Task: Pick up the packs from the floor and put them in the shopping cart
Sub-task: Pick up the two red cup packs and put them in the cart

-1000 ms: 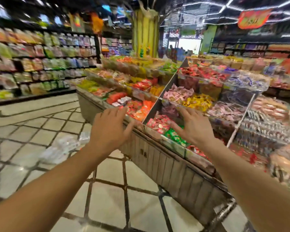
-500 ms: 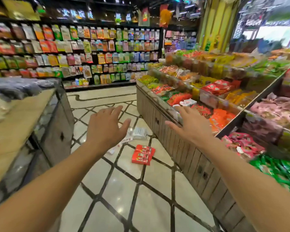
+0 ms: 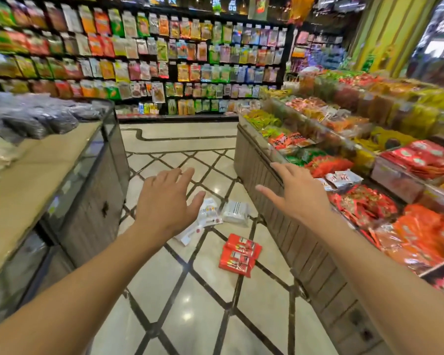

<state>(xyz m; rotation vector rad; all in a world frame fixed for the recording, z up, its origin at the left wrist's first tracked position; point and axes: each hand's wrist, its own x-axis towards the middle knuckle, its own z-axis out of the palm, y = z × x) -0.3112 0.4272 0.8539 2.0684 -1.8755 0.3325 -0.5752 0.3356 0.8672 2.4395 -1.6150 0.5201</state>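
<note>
Head view. Left hand [image 3: 168, 203] and right hand [image 3: 299, 194] both stretched forward, palms down, fingers spread and straight, holding nothing; the hands are well apart from each other and raised above the floor.

Packs on the floor [image 3: 164, 298], in the aisle between the two hands: red packs [image 3: 239, 254] lying flat, overlapping, nearest the camera; just beyond them a white pack with a barcode [image 3: 236, 211] and a clear-and-white pack with coloured print [image 3: 208, 212], side by side and touching. Another white pack [image 3: 187, 234] is partly hidden under the left hand. No shopping cart in view.

Right of the aisle: slatted wooden display stand [image 3: 305, 242] with open bins of red, orange, green and yellow snack packets; the red packs lie near its base. Left: glass-fronted bench [image 3: 69, 180] carrying dark bagged goods. Far end: wall shelving [image 3: 149, 60] filled with hanging packets.

Floor is glossy cream tile with dark diamond lines, reflecting ceiling lights. Overhead signs show blurred characters; print on the packs too small to read.
</note>
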